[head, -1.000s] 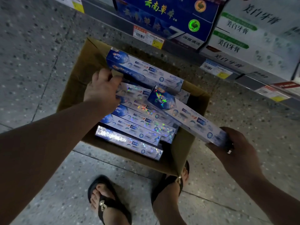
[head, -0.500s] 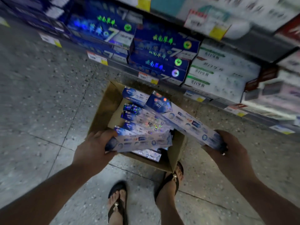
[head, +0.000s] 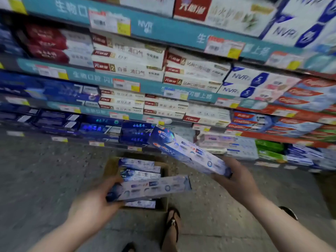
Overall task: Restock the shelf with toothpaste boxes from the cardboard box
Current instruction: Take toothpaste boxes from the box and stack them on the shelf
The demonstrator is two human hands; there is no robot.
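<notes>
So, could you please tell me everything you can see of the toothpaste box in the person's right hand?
The toothpaste box is a long, slim carton of seemingly glossy card, blue at its far end with red lettering, paling to white with small icons. It looks closed. The right hand grips its near end; it slants up and leftward, held in air before the lower shelves.

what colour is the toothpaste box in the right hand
The toothpaste box is blue and white; head view.
</notes>
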